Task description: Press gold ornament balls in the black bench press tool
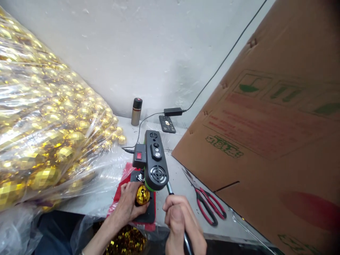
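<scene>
A gold faceted ball [142, 195] with a small dark hole facing up sits under the near end of a black machine [156, 159]. My left hand [129, 202] grips that ball from the left, fingers behind it and thumb in front. The machine has round vents, buttons and a side box with a red switch, and it stands on a dark base [145, 216] over red material. My right hand [183, 225] is wrapped round the black grip of a metal lever [169, 187] that reaches to the machine's right side.
Clear plastic over many gold balls [63, 152] fills the left. Red-handled scissors [209, 205] lie right, beside a large cardboard box [265, 141]. A bottle [136, 111], phone [167, 124] and power adapter [173, 112] are near the wall. More gold pieces [126, 241] show below the table edge.
</scene>
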Tool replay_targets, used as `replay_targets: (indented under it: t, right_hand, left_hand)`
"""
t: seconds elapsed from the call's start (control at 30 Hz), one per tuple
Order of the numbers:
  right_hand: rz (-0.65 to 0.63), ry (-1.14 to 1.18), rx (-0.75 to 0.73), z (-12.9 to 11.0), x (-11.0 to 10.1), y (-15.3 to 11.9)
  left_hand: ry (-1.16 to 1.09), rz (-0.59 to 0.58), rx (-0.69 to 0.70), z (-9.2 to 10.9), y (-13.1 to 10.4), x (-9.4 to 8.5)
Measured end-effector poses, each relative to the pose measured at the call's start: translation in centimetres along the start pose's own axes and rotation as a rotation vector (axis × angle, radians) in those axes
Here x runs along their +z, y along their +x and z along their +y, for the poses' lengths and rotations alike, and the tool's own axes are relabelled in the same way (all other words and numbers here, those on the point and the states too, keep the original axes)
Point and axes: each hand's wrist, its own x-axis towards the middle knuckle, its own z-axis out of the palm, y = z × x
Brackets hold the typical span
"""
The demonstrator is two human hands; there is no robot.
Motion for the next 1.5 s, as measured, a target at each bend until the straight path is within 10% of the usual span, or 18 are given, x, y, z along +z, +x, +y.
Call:
replay_targets:
  t: [0.53, 1.5]
  right_hand:
    - [0.073, -0.053, -0.341, 5.5, 0.3, -2.0]
    - [0.096, -0.025, -0.453, 7.7, 0.3, -1.8]
  left_hand:
    - [-0.034, -0.004, -0.011, -0.6, -0.3, 0.6]
    - [-0.046, -0.041, -0.047, 0.1, -0.1, 0.1]
